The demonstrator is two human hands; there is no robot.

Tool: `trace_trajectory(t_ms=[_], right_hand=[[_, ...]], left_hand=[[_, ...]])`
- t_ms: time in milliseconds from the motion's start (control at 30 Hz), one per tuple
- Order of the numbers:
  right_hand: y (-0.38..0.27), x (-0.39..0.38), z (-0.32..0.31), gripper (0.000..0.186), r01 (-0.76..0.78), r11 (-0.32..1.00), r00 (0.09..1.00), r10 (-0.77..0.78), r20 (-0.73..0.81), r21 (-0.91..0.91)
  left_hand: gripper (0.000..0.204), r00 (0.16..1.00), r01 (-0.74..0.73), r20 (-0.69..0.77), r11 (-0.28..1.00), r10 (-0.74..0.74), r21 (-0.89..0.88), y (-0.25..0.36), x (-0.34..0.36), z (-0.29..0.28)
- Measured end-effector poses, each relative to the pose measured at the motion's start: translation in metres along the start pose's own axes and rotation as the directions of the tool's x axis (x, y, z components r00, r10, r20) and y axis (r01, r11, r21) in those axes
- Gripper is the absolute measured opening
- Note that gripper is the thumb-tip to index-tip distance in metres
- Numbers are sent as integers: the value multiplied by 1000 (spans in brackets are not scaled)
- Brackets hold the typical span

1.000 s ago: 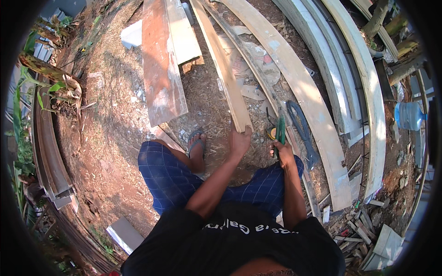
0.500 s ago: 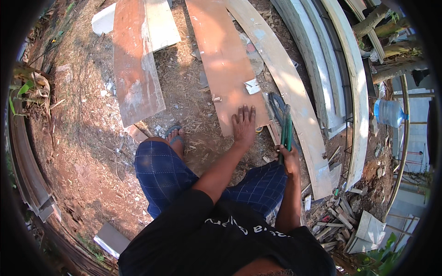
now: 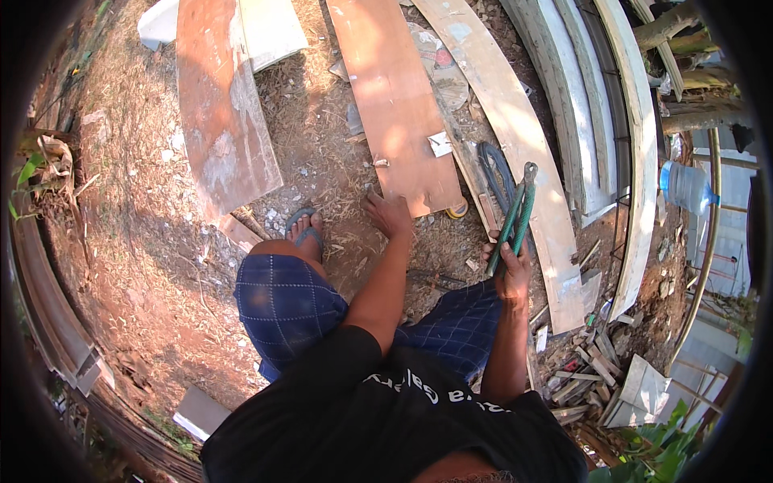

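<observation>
My right hand (image 3: 509,270) was closed round the green handles of the pincers (image 3: 525,213), their head pointing away from me. My left hand (image 3: 390,216), fingers curled, was at the near left corner of the board (image 3: 394,105), which stretched out in front of me; I can't tell whether it had hold. A white scrap (image 3: 440,144) lay on the board, and a yellow tape measure (image 3: 457,211) sat by its near end. Right of that were a dark blue coil (image 3: 493,173) and a long plank (image 3: 515,121). White lettering crossed my black shirt (image 3: 322,419).
</observation>
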State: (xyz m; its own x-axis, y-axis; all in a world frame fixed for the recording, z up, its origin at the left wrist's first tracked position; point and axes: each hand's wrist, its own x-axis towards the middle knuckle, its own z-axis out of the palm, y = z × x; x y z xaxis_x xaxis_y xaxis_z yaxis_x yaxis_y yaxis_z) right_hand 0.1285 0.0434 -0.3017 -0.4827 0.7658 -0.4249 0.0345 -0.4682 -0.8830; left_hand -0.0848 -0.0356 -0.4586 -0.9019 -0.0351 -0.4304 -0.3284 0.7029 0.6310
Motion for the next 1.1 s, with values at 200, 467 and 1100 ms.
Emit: trace_trajectory(t_ms=[200, 467, 1100], right_hand=[[3, 14, 24, 57, -33, 991, 996, 44, 79, -132], [14, 42, 51, 38, -182, 952, 983, 180, -31, -247], [20, 100, 44, 57, -129, 732, 985, 18, -171, -669]], left_hand=[[48, 922, 262, 385, 779, -28, -570, -57, 36, 40], [34, 943, 240, 331, 741, -25, -627, -64, 39, 53], [43, 815, 356, 574, 851, -80, -386, -24, 34, 3]])
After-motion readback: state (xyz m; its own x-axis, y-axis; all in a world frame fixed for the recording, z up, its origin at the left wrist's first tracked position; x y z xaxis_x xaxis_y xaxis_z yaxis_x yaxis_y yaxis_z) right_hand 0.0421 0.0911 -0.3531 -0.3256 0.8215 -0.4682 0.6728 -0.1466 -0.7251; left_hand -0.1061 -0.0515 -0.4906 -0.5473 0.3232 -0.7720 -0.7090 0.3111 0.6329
